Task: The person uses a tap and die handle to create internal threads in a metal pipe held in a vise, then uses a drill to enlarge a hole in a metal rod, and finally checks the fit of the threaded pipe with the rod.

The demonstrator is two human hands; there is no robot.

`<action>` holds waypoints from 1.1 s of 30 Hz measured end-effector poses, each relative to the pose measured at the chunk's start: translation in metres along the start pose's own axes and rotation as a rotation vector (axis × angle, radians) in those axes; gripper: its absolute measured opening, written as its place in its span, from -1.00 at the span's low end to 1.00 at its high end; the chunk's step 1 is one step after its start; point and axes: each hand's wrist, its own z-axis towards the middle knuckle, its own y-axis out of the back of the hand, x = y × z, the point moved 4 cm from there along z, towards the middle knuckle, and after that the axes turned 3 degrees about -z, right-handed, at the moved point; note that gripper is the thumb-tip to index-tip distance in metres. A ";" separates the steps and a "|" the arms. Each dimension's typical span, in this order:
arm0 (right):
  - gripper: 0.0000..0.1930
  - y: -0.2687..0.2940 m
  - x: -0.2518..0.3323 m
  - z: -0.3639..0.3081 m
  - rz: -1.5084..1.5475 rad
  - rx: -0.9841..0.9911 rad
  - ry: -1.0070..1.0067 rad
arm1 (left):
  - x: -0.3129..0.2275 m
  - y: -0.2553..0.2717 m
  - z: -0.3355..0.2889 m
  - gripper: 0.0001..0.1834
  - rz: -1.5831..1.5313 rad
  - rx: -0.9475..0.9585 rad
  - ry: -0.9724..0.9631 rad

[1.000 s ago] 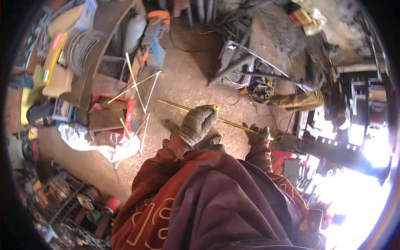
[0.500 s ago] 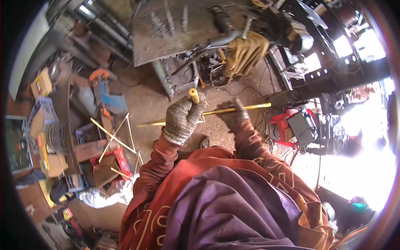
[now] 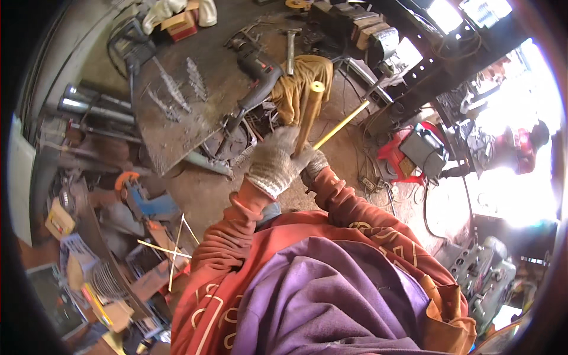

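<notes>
Both my hands wear grey knitted work gloves and are close together in front of my body. My left hand (image 3: 273, 164) is smeared by motion at the fingers. It is closed at the lower part of a thick brass-coloured rod (image 3: 309, 117), which stands up tilted with its round end on top. Just right of it, my right hand (image 3: 318, 163) is closed around the near part of a thin yellow rod (image 3: 343, 124), which points away to the far right. The thick rod and left hand partly cover the right fingers. Whether the two rods are joined is hidden.
Ahead is a metal workbench (image 3: 171, 139) with a power drill (image 3: 260, 74), a hammer (image 3: 290, 52) and tan leather (image 3: 302, 80) at its edge. Thin yellow strips (image 3: 177, 251) stand at left, near a blue-and-orange tool (image 3: 145, 198). At right are a red stool (image 3: 387, 155) and cables (image 3: 373, 183).
My view has turned right. The thin rod has swung from lying crosswise to pointing away. My right hand, earlier spread beside it, has come in next to my left. The thick rod shows more of its length.
</notes>
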 end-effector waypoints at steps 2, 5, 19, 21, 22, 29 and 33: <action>-0.60 -0.041 0.033 -0.035 0.228 -0.041 0.079 | 0.041 -0.024 -0.012 -0.57 0.098 0.156 0.275; -0.75 -0.008 0.017 -0.003 0.183 -0.072 -0.011 | 0.083 -0.053 -0.018 -0.52 -0.018 0.236 0.400; -0.10 0.171 0.163 0.068 0.585 -0.485 -0.092 | 0.142 -0.145 0.102 -0.39 0.136 0.416 0.457; -0.04 0.178 0.190 0.084 0.680 -0.506 -0.052 | 0.140 -0.158 0.115 -0.40 0.166 0.418 0.469; -0.33 0.174 0.204 0.088 0.702 -0.428 -0.068 | 0.139 -0.164 0.119 -0.41 0.186 0.415 0.483; -0.47 0.245 0.219 0.129 0.652 -0.257 -0.100 | 0.122 -0.194 0.161 -0.50 0.159 0.479 0.600; -0.51 0.261 0.225 0.130 0.676 -0.306 -0.123 | 0.144 -0.197 0.144 -0.50 0.077 0.547 0.658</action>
